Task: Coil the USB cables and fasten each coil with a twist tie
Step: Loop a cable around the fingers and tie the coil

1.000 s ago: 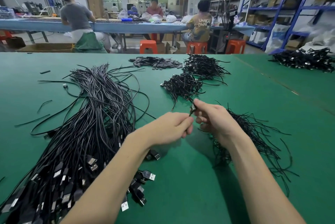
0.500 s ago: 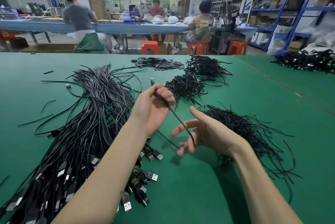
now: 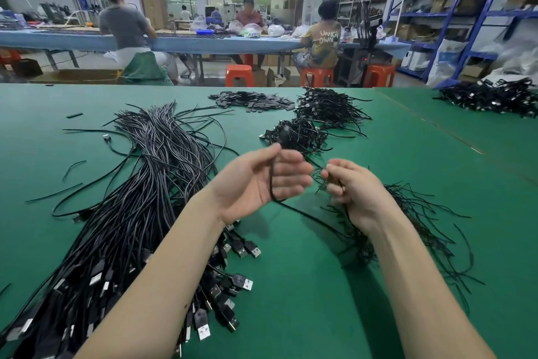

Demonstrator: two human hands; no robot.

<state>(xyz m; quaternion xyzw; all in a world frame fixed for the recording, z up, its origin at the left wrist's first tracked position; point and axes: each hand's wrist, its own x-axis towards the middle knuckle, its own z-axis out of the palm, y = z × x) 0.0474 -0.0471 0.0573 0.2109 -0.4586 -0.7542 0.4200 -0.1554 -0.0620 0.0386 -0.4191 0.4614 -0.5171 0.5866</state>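
Nearest you, the big bundle of uncoiled USB cables [image 3: 125, 213] lies to your left on the green table [image 3: 291, 286], plug ends toward you; by its bulk, most of the job is left. Your left hand [image 3: 256, 181] is raised palm-up, thumb and fingers closed on one cable [image 3: 272, 184] that loops across the palm and trails down toward the table; the coil looks only begun, no tie on it yet. Your right hand [image 3: 352, 190] is curled shut on the same strand, just above the loose heap of twist ties [image 3: 407, 222]. Beyond the hands, two piles of what look like finished, tied coils [image 3: 300, 133] sit mid-table, with a third pile [image 3: 495, 96] far right. Judgement: early-to-middle stage.
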